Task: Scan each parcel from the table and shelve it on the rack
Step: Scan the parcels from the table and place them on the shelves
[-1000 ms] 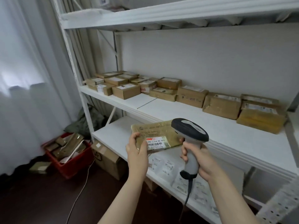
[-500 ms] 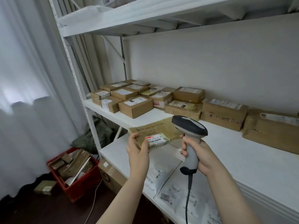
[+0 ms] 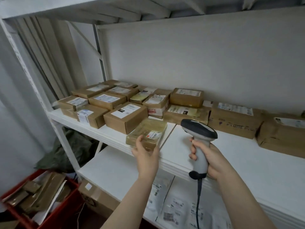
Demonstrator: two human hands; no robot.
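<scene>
Tape-wrapped yellowish parcel [image 3: 146, 133] lies flat, label up for reading, just right of the black-tagged carton [image 3: 125, 118] at the front edge of the rack shelf [image 3: 231, 146]; L hand [image 3: 146, 153] fingers loose & apart at its near end, prob. letting go, R hand [image 3: 212, 161] wrapped round scanner [image 3: 198, 131] grip, held clear.

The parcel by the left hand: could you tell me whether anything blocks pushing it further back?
Yes: a red-taped parcel lies just behind the parcel, and a labelled cardboard box stands along its left side.
</scene>
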